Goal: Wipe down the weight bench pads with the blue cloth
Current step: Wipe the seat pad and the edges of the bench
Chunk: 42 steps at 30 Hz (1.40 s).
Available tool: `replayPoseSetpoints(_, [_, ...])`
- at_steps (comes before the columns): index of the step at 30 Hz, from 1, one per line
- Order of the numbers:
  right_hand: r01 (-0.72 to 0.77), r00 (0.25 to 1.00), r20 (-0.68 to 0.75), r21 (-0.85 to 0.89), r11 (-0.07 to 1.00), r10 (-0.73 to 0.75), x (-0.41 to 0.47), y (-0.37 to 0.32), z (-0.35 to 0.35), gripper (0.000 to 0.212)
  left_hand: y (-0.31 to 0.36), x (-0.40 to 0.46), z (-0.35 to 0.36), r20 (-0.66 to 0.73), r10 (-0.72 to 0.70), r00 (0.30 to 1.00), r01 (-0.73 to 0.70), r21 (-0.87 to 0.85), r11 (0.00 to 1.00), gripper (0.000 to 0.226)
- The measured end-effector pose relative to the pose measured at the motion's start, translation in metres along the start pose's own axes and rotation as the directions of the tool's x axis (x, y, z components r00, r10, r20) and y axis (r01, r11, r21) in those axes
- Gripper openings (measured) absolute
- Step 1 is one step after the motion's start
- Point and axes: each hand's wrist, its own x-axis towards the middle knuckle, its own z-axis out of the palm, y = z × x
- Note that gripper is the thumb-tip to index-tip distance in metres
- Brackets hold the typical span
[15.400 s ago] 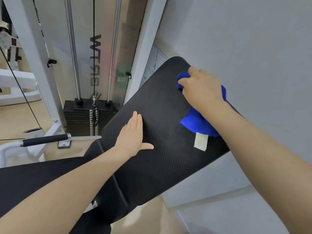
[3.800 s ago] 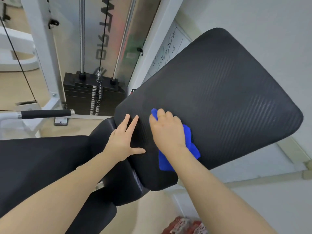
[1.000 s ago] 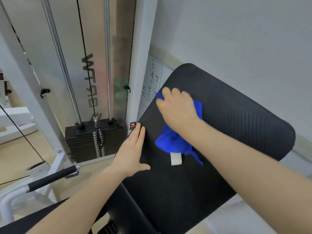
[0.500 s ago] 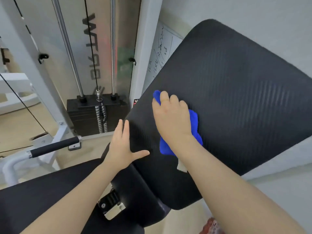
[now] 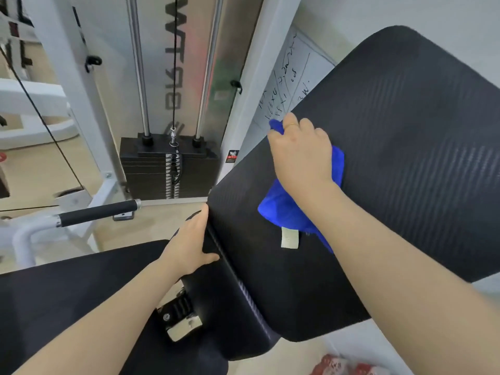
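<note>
One blue cloth lies bunched on the upper left part of the tilted black back pad, a white tag hanging at its 6 o'clock edge. The right hand presses on it, fingers curled over the cloth at the pad's left edge, a ring on one finger. The left hand, fingers straight, lies flat against the pad's lower left side. A second pad, the seat pad, sits at 8 o'clock. One weight stack stands at 10 o'clock.
</note>
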Motion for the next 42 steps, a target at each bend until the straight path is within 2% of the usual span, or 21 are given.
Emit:
replayPoseSetpoints(2, [0.027,1.0,0.013,0.042,0.999,-0.028,-0.003,-0.019,0.007,0.035,-0.009,0.0,-0.001,0.039,-0.005,0.999,0.001,0.118,0.993,0.113])
replayPoseSetpoints(4, [0.1,0.985,0.132,0.112,0.989,-0.114,-0.018,-0.046,0.011,0.023,-0.017,-0.002,0.0,0.05,0.003,0.999,-0.013,0.2,0.98,0.113])
replayPoseSetpoints(6, [0.193,0.921,0.298,0.212,0.958,-0.251,-0.035,-0.072,0.016,0.01,-0.02,-0.002,0.001,0.034,0.022,0.999,-0.03,0.255,0.966,0.109])
replayPoseSetpoints(7, [0.228,0.878,0.357,0.278,0.933,-0.32,-0.04,-0.085,0.021,0.013,-0.022,-0.001,0.002,0.018,0.038,0.999,-0.042,0.296,0.954,0.108])
replayPoseSetpoints(9, [0.272,0.825,0.397,0.345,0.898,-0.403,-0.046,-0.1,0.023,0.02,-0.027,0.001,0.005,0.003,0.079,0.997,-0.073,0.418,0.905,0.113])
replayPoseSetpoints(11, [0.302,0.816,0.384,0.355,0.885,-0.433,-0.042,-0.1,0.023,0.017,-0.032,0.004,0.008,-0.018,0.126,0.992,-0.099,0.504,0.858,0.124])
replayPoseSetpoints(14, [0.332,0.846,0.339,0.269,0.904,-0.412,-0.023,-0.081,0.016,0.014,-0.03,0.003,0.007,-0.023,0.125,0.992,-0.093,0.539,0.837,0.127])
replayPoseSetpoints(16, [0.234,0.881,0.358,0.241,0.942,-0.311,0.001,-0.062,0.012,0.022,-0.026,0.003,0.006,-0.022,0.099,0.995,-0.076,0.479,0.874,0.123])
replayPoseSetpoints(19, [0.044,0.929,0.354,0.188,0.981,-0.109,0.02,-0.052,0.012,0.019,-0.02,0.003,0.006,0.0,0.059,0.998,-0.055,0.34,0.939,0.109])
replayPoseSetpoints(23, [0.093,0.934,0.334,0.115,0.989,-0.126,-0.014,-0.09,0.016,0.014,-0.021,0.002,0.008,-0.015,0.012,1.0,-0.007,0.311,0.95,0.102])
replayPoseSetpoints(27, [0.241,0.868,0.38,0.239,0.941,-0.319,-0.049,-0.123,0.029,0.023,-0.03,0.001,0.018,-0.031,0.032,0.999,-0.022,0.278,0.96,0.094])
replayPoseSetpoints(30, [0.331,0.822,0.396,0.253,0.909,-0.409,-0.056,-0.12,0.023,0.027,-0.037,-0.002,0.02,-0.035,0.049,0.998,-0.04,0.208,0.977,0.086])
replayPoseSetpoints(32, [0.294,0.801,0.454,0.269,0.917,-0.39,-0.041,-0.093,0.017,0.022,-0.039,-0.004,0.019,-0.04,0.067,0.997,-0.059,0.174,0.983,0.084])
replayPoseSetpoints(35, [0.112,0.969,0.208,0.109,0.988,-0.133,-0.017,-0.045,0.008,0.011,-0.038,-0.006,0.017,-0.043,0.078,0.996,-0.068,0.202,0.977,0.082])
replayPoseSetpoints(37, [0.019,0.995,0.1,0.102,0.995,-0.03,-0.015,-0.028,0.007,0.02,-0.033,-0.005,0.017,-0.038,0.058,0.998,-0.048,0.225,0.973,0.082])
replayPoseSetpoints(40, [0.026,0.992,0.123,0.12,0.992,-0.041,-0.032,-0.039,0.008,0.021,-0.03,-0.006,0.02,-0.005,0.023,1.0,-0.02,0.29,0.957,0.087])
replayPoseSetpoints(42, [0.114,0.967,0.208,0.149,0.982,-0.144,-0.06,-0.06,0.007,0.017,-0.029,-0.007,0.02,0.041,-0.007,0.999,-0.009,0.363,0.932,0.092])
